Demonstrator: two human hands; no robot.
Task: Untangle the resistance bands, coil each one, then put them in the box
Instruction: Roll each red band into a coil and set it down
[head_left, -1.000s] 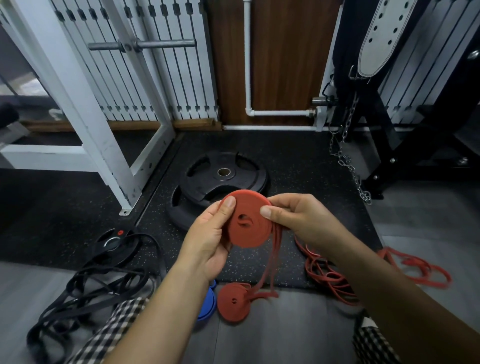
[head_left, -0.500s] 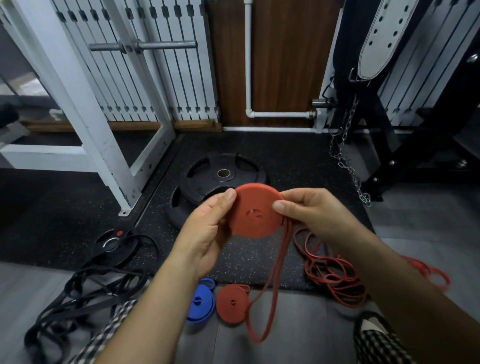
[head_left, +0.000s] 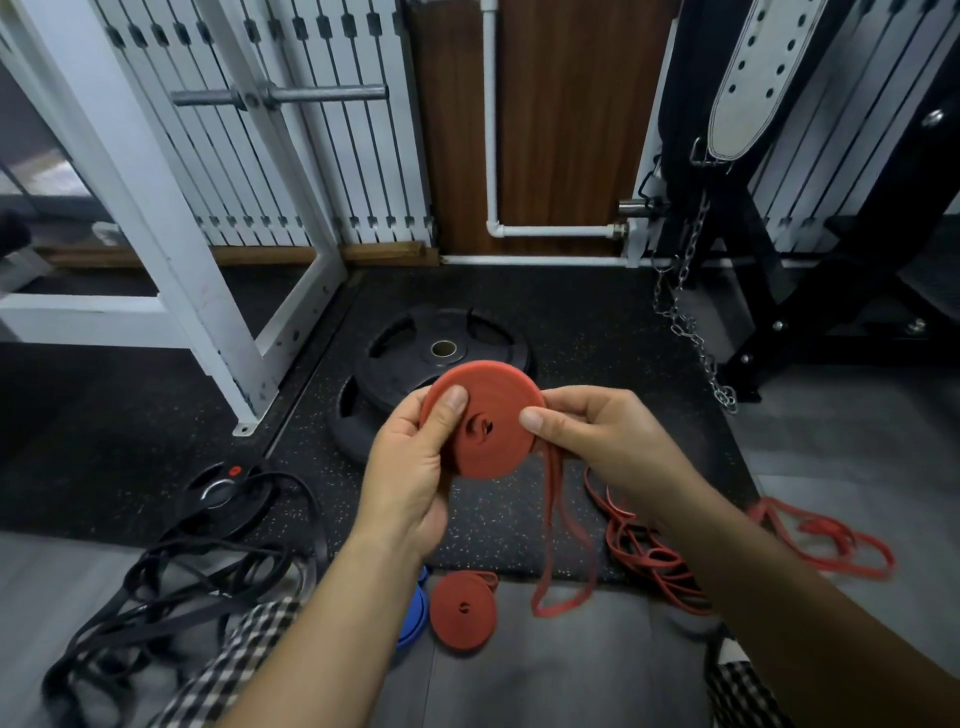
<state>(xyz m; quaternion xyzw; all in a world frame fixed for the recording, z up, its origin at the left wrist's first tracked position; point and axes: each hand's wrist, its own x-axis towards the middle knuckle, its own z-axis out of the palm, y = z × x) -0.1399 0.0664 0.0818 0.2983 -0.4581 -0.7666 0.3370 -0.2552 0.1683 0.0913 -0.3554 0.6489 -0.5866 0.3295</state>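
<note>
Left hand and right hand both grip the red coil, fingers curled round its rim. A loose tail hangs below

I'm looking at a gym: black weight plates on rubber matting, a white rack left of them.

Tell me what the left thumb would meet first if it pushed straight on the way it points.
The left hand thumb already lies on the held red coil; beyond the rim, probably the black weight plate behind, though depth is unclear.
</note>
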